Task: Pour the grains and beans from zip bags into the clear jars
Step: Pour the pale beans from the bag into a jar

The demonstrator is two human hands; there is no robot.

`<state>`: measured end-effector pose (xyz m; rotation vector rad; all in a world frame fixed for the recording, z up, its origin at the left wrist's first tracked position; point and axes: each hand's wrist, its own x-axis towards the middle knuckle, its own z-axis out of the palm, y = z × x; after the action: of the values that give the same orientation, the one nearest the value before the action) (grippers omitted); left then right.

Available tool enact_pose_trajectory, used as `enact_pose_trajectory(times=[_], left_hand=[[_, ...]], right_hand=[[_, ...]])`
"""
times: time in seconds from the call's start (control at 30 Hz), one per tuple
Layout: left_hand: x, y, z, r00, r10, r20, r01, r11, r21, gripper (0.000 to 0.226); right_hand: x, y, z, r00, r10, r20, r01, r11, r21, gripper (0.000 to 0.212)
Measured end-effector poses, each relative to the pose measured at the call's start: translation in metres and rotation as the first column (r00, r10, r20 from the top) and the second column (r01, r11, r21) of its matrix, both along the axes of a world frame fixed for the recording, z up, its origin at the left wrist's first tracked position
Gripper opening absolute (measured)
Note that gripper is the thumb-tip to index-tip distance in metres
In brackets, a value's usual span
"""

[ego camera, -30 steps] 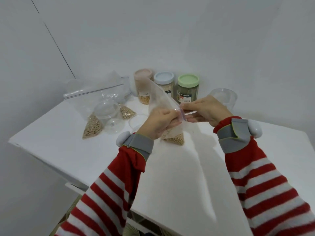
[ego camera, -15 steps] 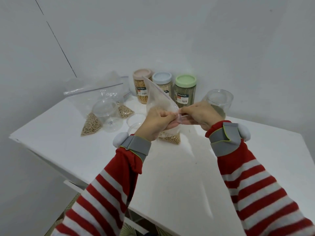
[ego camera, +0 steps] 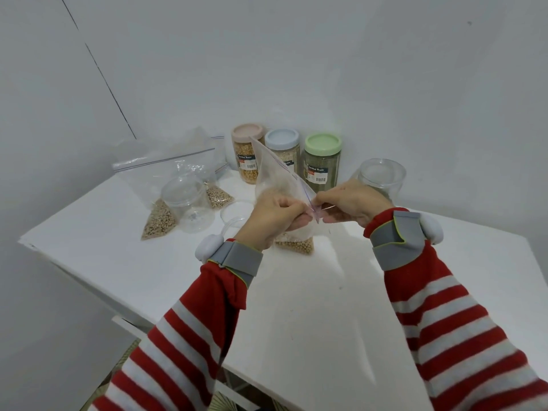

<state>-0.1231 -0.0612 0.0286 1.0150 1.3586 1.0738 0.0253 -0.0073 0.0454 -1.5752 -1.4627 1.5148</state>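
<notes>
I see plain white walls meeting in a corner behind a white desk [ego camera: 296, 307]. At the desk's far left corner lies a heap of large clear zip bags [ego camera: 166, 161]. Over the middle of the desk, both hands hold a smaller zip bag [ego camera: 267, 176] upright, with pale beans settled in its bottom, which rests on the desk. The left hand [ego camera: 272, 218] and the right hand [ego camera: 353, 203] are close together, and each pinches the bag's zip strip at its near corner.

Along the far edge stand three filled jars: a pink-lidded jar [ego camera: 247, 155], a blue-lidded jar [ego camera: 281, 143] and a green-lidded jar [ego camera: 321, 164]. A clear jar [ego camera: 382, 176] stands just behind the right hand. Another clear jar [ego camera: 186, 206] stands toward the left edge, between two small grain bags [ego camera: 158, 221]. A clear round lid [ego camera: 237, 210] lies flat beside the left hand.
</notes>
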Motion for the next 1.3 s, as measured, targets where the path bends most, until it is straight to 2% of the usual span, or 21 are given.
enact_pose_trajectory(times=[0.07,0.17,0.27,0.37,0.43,0.5,0.63,0.8,0.93,1.03,1.13,1.2,1.23,1.3], left_hand=[[0.003,0.002,-0.003,0.999,0.048,-0.013,-0.048,0.999,-0.025,0.015],[0.007,0.002,-0.008,0.995,0.089,0.036,-0.088,0.996,-0.019,0.022],[0.004,0.000,-0.010,0.996,0.084,0.027,-0.084,0.996,0.017,0.024],[0.002,-0.001,-0.009,0.985,0.090,-0.146,-0.079,0.993,0.083,0.014],[0.001,-0.001,-0.006,0.931,0.109,-0.348,-0.059,0.987,0.152,0.012],[0.000,-0.001,-0.004,0.865,0.119,-0.488,-0.025,0.981,0.194,0.014],[-0.003,0.001,-0.006,0.786,0.126,-0.605,0.007,0.977,0.212,0.017],[-0.006,0.003,-0.009,0.767,0.157,-0.622,-0.013,0.973,0.230,0.021],[-0.010,0.003,-0.012,0.822,0.162,-0.547,-0.037,0.972,0.232,0.021],[-0.014,0.008,-0.010,0.825,0.125,-0.551,-0.014,0.980,0.201,0.023],[-0.025,0.025,0.002,0.840,0.047,-0.540,-0.008,0.997,0.073,0.034],[-0.030,0.037,0.021,0.828,0.046,-0.559,-0.052,0.999,0.005,0.055],[-0.032,0.045,0.028,0.840,0.046,-0.540,-0.067,0.998,-0.018,0.061],[-0.032,0.062,0.037,0.914,0.025,-0.405,-0.072,0.992,-0.101,0.073]], right_hand=[[-0.002,-0.002,0.001,0.999,0.014,-0.033,-0.014,1.000,0.011,0.005],[-0.004,-0.004,0.001,0.995,-0.016,-0.101,0.018,1.000,0.019,0.004],[-0.004,-0.005,0.003,0.998,-0.002,-0.068,0.006,0.998,0.062,0.004],[-0.009,-0.008,-0.002,0.998,0.005,0.057,-0.014,0.988,0.153,0.005],[-0.015,-0.011,-0.008,0.993,-0.003,0.122,-0.028,0.968,0.249,0.006],[-0.019,-0.013,-0.013,0.986,-0.019,0.167,-0.040,0.940,0.340,0.009],[-0.024,-0.017,-0.014,0.965,-0.070,0.253,-0.055,0.888,0.457,0.011],[-0.031,-0.019,-0.012,0.930,-0.127,0.345,-0.093,0.827,0.555,0.009],[-0.031,-0.018,-0.010,0.927,-0.126,0.353,-0.102,0.822,0.560,0.014],[-0.029,-0.016,-0.009,0.930,-0.099,0.353,-0.125,0.820,0.559,0.011],[-0.025,-0.013,-0.008,0.970,-0.027,0.242,-0.105,0.850,0.517,0.011],[-0.021,-0.008,-0.006,0.983,0.028,0.182,-0.112,0.875,0.470,0.012],[-0.020,-0.006,-0.005,0.984,0.069,0.167,-0.138,0.884,0.448,0.011],[-0.020,0.000,-0.005,0.982,0.155,0.110,-0.186,0.903,0.388,0.014]])
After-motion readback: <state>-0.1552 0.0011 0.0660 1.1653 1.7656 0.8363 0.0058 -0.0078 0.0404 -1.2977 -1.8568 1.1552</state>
